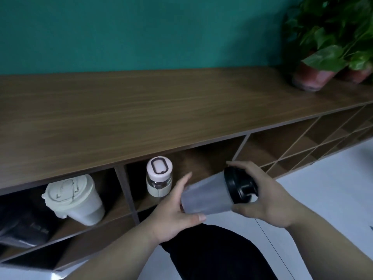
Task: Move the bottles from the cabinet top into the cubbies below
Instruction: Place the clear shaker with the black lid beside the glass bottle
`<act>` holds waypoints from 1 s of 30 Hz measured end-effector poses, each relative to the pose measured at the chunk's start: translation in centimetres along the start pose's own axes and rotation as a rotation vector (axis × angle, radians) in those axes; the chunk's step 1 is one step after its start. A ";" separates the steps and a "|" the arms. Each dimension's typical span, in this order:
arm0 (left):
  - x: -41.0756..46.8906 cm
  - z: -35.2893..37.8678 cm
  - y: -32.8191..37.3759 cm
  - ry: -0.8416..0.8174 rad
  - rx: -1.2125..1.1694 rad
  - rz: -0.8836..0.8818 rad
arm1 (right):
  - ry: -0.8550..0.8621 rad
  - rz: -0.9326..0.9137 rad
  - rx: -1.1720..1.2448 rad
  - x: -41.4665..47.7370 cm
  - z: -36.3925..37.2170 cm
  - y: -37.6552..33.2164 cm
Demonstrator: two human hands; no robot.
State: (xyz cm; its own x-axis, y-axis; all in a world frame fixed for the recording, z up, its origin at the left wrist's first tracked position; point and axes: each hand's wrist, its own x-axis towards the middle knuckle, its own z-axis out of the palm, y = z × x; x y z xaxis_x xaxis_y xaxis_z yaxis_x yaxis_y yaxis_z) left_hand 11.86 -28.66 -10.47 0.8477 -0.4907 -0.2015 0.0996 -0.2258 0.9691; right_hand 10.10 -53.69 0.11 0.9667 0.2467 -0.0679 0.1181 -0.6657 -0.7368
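Two bare hands holding one frosted grey plastic shaker bottle in front of the middle cubby, long axis almost level, black screw lid pointing right, base pointing left, left hand fingers wrapped around the base, right hand fingers curled around the lid, small clear bottle with white cap upright inside the same cubby, cream lidded cup in the cubby to the left, brown wooden cabinet top above.

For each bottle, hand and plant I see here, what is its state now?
Shaker bottle: tilted, lid on, held by both hands.
Glass bottle: upright in cubby, capped.
Cream cup: in left cubby, lidded.
Left hand: gripping body.
Right hand: gripping lid.
Potted plant: upright on the cabinet top.
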 end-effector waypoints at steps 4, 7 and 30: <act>2.9 1.7 -1.2 0.102 0.360 -0.030 | -0.118 -0.054 -0.114 2.7 0.9 2.4; 5.4 3.3 -3.0 0.172 0.267 -0.093 | -0.029 -0.021 -0.012 4.6 3.1 4.4; 16.2 4.8 -8.9 0.661 0.380 -0.173 | 0.022 -0.027 0.003 16.0 7.1 11.5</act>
State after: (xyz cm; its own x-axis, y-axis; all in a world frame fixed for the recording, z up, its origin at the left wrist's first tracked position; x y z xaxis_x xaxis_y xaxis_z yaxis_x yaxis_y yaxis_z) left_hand 22.23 -38.67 -23.10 0.9827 0.1538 -0.1032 0.1747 -0.5851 0.7920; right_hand 25.33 -52.36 -14.24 0.9679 0.2491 -0.0336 0.1433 -0.6567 -0.7404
